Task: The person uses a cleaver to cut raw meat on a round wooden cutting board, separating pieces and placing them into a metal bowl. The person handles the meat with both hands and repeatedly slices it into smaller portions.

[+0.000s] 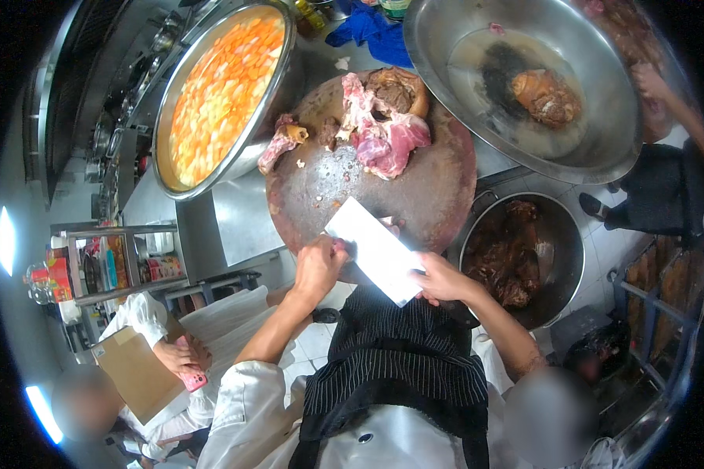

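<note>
A broad, bright cleaver blade [372, 249] is in my right hand [443, 277], slanting over the near edge of the round chopping block [434, 199]. My left hand [321, 261] is beside the blade's left edge, its fingers closed on a small reddish piece of meat [339, 244] that they mostly hide. Behind the blade a bit of pale meat [391, 224] shows. Farther back on the block lie a raw pink piece of meat [393, 143], a browned, skin-on joint [396, 91] and, at the left, a meaty bone [284, 143].
A steel bowl of diced orange and pale vegetables [229, 99] stands at the left. A large steel basin [607, 135] at the right holds liquid and one browned joint [545, 97]. Below it, a deep pot [581, 258] contains dark meat. Other people stand on both sides, one holding a pink phone [193, 378].
</note>
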The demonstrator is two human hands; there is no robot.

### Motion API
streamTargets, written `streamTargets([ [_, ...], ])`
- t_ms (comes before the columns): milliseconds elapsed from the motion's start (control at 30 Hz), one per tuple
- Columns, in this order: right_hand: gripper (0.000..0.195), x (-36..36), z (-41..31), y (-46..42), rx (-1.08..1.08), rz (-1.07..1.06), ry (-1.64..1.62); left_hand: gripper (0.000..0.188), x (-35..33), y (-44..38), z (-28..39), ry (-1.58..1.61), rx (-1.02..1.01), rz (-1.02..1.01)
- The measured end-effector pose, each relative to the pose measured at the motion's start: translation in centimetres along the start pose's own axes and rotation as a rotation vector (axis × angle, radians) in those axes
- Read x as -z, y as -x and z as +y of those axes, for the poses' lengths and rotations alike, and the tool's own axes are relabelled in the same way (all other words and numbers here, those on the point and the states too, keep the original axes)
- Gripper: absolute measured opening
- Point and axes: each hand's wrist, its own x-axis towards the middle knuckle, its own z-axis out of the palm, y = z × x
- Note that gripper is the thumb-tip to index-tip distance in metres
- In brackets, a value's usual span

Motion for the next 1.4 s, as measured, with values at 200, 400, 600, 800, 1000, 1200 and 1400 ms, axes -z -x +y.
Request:
streamTargets([
  [200, 0.027, 1.0, -0.4, 1.6, -0.025, -0.049, 0.002, 0.02, -0.1, 0.3, 0.0, 0.122, -0.013, 0.118],
  [400, 0.027, -0.9, -1.1, -0.7, -0.027, -0.04, 0.01, 0.021, -0.1, 1.3, -2.0, 0.194, 0.041, 0.129],
  [600, 0.024, -0.6, -2.1, 0.7, -0.056, -0.05, 0.044, 0.021, -0.4, 1.9, -2.4, 0.252, 0.016, 0.164],
  [800, 0.03, -1.9, -1.4, -1.3, -0.033, -0.001, 0.034, 0.02, 0.3, 2.8, -3.2, 0.378, -0.051, 0.154],
  [1000, 0.032, 0.1, -1.6, 2.5, -0.079, 0.147, 0.082, 0.02, 0.1, 2.9, -3.7, 0.177, 0.072, 0.109],
  [1200, 0.031, -0.3, -0.9, 3.5, -0.082, 0.248, 0.052, 0.031, 3.7, 1.2, 1.3, 0.038, -0.021, -0.032],
  [1400, 0.033, -1.1, -0.4, 4.2, -0.051, 0.265, 0.009, 0.041, 5.1, 0.3, 1.2, -0.161, -0.208, -0.216],
])
